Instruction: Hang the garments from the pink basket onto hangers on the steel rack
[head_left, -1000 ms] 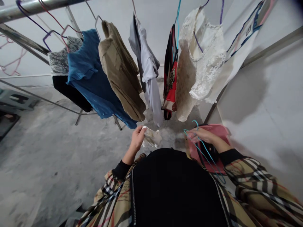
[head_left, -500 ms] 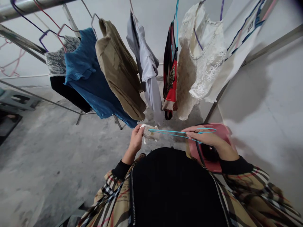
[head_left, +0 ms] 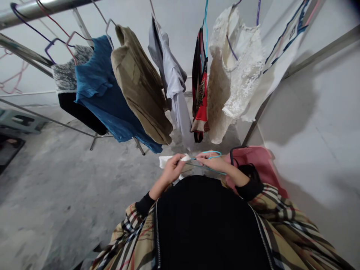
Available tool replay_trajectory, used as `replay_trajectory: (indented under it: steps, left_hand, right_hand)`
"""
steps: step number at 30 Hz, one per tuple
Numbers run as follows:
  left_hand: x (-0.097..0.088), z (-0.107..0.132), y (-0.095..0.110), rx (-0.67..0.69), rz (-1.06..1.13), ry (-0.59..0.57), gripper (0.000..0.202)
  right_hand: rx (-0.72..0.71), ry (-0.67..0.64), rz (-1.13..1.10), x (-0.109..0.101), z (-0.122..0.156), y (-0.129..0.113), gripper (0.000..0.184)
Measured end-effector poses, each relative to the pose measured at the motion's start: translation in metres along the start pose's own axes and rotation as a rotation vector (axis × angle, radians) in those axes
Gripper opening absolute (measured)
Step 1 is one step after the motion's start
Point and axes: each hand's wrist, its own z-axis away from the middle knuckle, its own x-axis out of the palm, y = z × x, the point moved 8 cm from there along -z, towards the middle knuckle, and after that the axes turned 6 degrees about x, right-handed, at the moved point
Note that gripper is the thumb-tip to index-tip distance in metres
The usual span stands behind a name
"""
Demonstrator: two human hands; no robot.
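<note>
My left hand (head_left: 171, 168) pinches a crumpled white cloth (head_left: 168, 162) in front of my body. My right hand (head_left: 213, 162) grips a teal wire hanger (head_left: 209, 154), whose thin loop runs across to the cloth. The two hands are close together, with the fingertips almost meeting. Where the hanger end meets the cloth is partly hidden by my fingers. A pink plastic basket (head_left: 260, 159) holding something black sits just beyond my right forearm.
Several garments hang on coloured wire hangers (head_left: 57, 43) from a metal drying rack (head_left: 33, 7), including a blue top (head_left: 98, 82) and white lace (head_left: 242, 71). A pale wall (head_left: 309, 112) stands to the right, with a concrete floor (head_left: 70, 168) to the left.
My right hand has moved left toward my left hand, bringing the teal hanger with it. The white cloth now spreads lower and further left, and the hands are closer together.
</note>
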Motion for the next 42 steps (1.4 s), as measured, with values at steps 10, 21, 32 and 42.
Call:
replay_trajectory:
  steps: [10, 21, 32, 42]
  left_hand:
    - [-0.017, 0.005, 0.070, 0.469, -0.867, -0.002, 0.027]
    - [-0.036, -0.002, 0.063, 0.295, -0.997, -0.043, 0.023]
    - [-0.073, 0.008, 0.090, 0.353, -1.047, 0.210, 0.021]
    - [-0.064, 0.011, 0.097, 0.397, -1.021, 0.181, 0.021]
  right_hand:
    - [0.005, 0.126, -0.349, 0.005, -0.009, 0.006, 0.029]
    - [-0.234, 0.332, -0.082, -0.033, 0.008, -0.034, 0.027]
    - [0.069, 0.294, -0.094, -0.021, 0.009, 0.067, 0.026]
    - [0.164, 0.380, -0.337, 0.003, -0.041, 0.086, 0.024]
